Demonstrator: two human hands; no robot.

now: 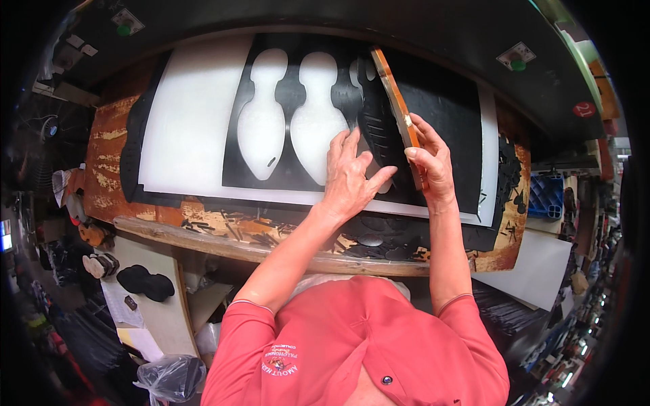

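Note:
My right hand (432, 162) grips the edge of a long cutting die (396, 91) with an orange-brown side, tilted up on edge over the black sheet (447, 108). Under its raised face, dark parts show, but their detail is hard to make out. Fingers spread, my left hand (352, 176) is just left of the die, over the lower right of a sole-shaped opening (318, 128). A second such opening (263, 128) lies further left, with a small dark scrap (271, 162) near its lower end. White board (189, 115) shows through both openings.
A dark overhead beam carries green buttons (124, 30) (518, 65). Black offcuts (386, 245) litter the worn bench near its wooden front rail (196, 237). Black shaped pieces (145, 283) and a plastic bag (172, 377) are lower left; a blue crate (546, 196) stands right.

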